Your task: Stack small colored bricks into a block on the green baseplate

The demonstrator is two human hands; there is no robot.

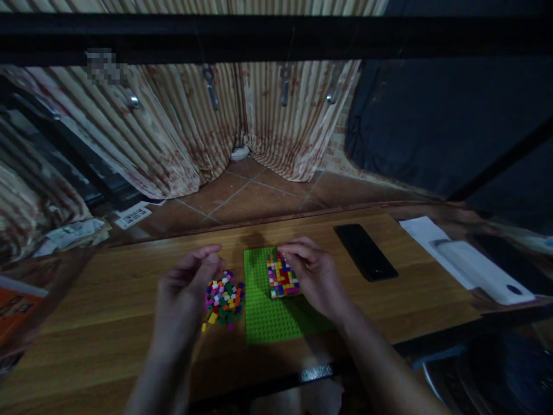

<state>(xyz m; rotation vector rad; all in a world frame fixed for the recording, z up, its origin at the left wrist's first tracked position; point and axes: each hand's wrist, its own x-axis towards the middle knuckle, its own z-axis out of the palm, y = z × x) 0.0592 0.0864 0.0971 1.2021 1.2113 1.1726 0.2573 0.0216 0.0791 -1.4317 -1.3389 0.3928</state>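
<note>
A green studded baseplate (263,323) lies on the wooden table, bearing a small block of multicoloured building bricks (283,276) with a red pattern in its middle. My right hand (313,274) is over the right side of this block, its thumb and fingers pinched together at the far edge. Whatever is between those fingertips is too small to make out. To the left of the baseplate is a loose pile of small coloured bricks (227,300). Above the pile's left side hovers my left hand (188,282), fingers curled in and thumb pressed to them; their contents cannot be seen.
A black phone (365,252) lies right of the baseplate. Farther right are white paper (432,245) and a pale flat device or case (484,271). An orange printed item (19,308) is at the far left. A dark horizontal bar (276,39) and striped curtains (173,127) stand beyond the table.
</note>
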